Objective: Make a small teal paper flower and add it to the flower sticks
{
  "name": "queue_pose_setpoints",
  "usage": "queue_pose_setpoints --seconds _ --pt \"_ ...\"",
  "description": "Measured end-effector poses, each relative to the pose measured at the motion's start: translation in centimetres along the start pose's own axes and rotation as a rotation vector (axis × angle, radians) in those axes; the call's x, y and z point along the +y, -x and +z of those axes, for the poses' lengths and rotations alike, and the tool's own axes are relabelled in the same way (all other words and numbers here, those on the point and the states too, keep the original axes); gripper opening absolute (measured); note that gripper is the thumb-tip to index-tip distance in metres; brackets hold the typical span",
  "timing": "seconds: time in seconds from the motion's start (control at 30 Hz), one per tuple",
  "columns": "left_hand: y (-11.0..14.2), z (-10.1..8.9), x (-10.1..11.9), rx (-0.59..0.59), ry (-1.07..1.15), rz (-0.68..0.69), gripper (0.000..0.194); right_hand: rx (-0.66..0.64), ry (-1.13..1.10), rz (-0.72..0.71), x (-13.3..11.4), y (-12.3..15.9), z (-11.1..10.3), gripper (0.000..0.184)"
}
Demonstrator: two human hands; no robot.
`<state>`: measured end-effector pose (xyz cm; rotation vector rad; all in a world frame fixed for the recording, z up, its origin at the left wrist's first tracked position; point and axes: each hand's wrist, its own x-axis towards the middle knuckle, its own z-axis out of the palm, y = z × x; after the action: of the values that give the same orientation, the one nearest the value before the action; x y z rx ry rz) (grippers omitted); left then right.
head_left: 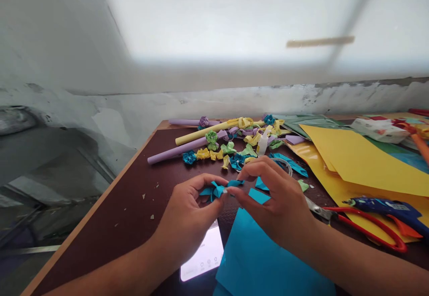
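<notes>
Scissors (pixel 368 226) right of the phone (pixel 204 253), both on the table (pixel 127 211), before the paper flowers (pixel 212 140).

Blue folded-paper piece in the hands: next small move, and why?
I'd probably pinch the curled end of the blue folded-paper piece lightly with the right hand, the left hand steadying the rest. That end sticks out from the folds, the right fingertips are at it, and the left fingers grip the other side.
</notes>
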<state>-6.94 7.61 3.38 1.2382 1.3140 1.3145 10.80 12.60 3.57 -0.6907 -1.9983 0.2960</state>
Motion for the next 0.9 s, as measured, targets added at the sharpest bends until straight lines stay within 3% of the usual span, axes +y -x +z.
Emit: queue_pose_setpoints --seconds 0.17,0.3,0.47,0.63,0.9 --pt "0.2 -0.6 -0.9 0.030 -0.242 0.179 0.017 -0.064 -0.031 0.115 -0.2 -0.3 0.0 0.004" --pt "0.5 -1.1 -1.2 0.106 -0.518 0.414 0.027 -0.055 -0.096 0.262 -0.5 -0.6 0.0 0.006" --pt "0.3 -1.4 -1.1 0.146 -0.647 0.597 0.032 -0.098 -0.190 0.441 -0.3 -0.7 0.1 0.014" --pt "0.3 -1.5 -1.0 0.164 -0.697 0.703 0.030 -0.114 -0.263 0.521 -0.1 -0.7 0.2 0.019" --pt "0.3 -1.5 -1.0 0.167 -0.737 0.735 0.028 -0.152 -0.304 0.530 -0.2 -0.9 0.1 0.020"
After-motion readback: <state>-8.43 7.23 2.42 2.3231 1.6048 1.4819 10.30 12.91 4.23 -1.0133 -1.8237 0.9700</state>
